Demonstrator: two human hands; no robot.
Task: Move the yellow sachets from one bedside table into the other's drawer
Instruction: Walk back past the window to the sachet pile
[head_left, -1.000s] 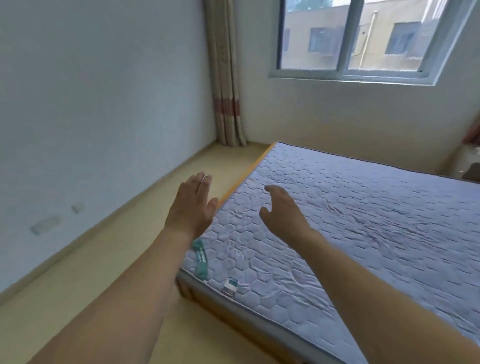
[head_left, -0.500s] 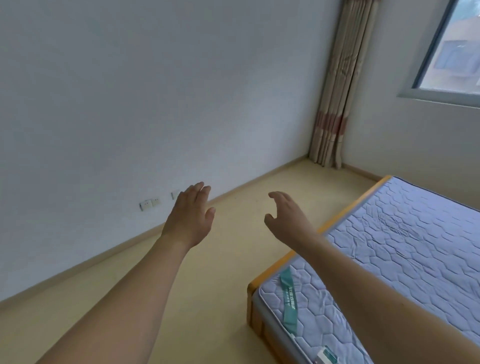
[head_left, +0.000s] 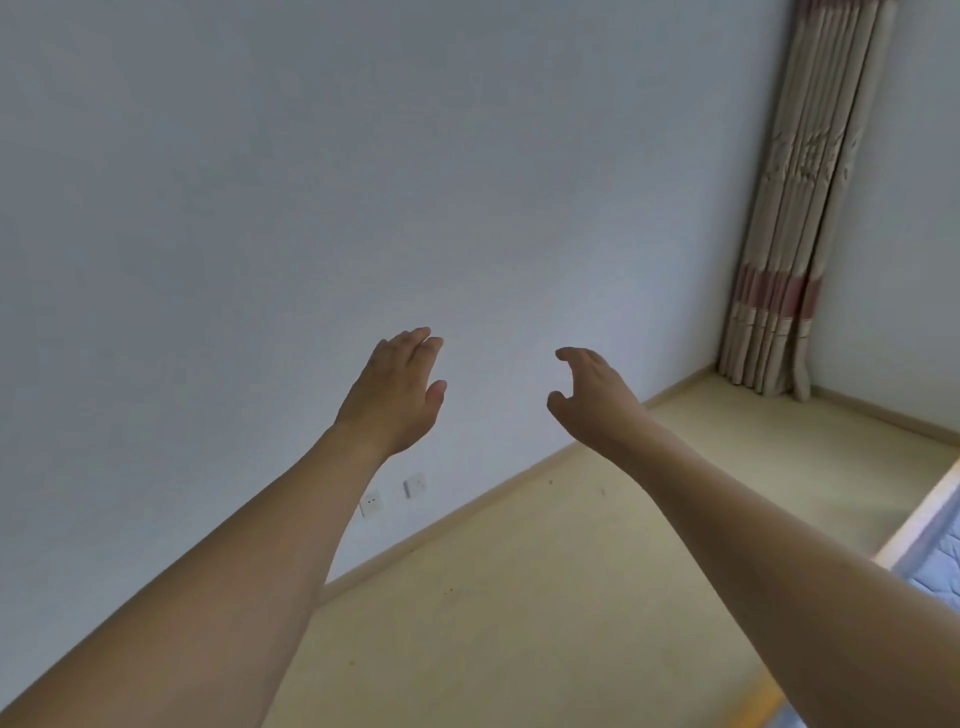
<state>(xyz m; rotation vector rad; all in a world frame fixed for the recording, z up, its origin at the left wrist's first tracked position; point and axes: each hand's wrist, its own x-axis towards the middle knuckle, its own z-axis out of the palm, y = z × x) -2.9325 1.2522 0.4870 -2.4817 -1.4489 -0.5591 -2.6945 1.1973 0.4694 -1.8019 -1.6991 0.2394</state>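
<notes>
Both bare forearms reach forward from the bottom corners of the view, over a pale yellow floor (head_left: 519, 597). At the right edge, below and to the right of the right hand's fingers, a corner of a quilted mattress (head_left: 940, 561) shows with its light wooden bed edge (head_left: 914, 525).

The left hand (head_left: 397, 392) is raised with its back to the camera, the fingers straight and close together, the thumb out to the side, holding nothing. The right hand (head_left: 592, 397) hovers well apart from it, fingers loosely curved and spread from the thumb, also holding nothing.

Below the left fingers, 2 wall sockets (head_left: 392, 493) sit low on the grey-white wall (head_left: 363, 182). Far right of the right fingers, a striped beige curtain (head_left: 795, 208) hangs in the corner.

The yellow sachets and both bedside tables are out of view.
</notes>
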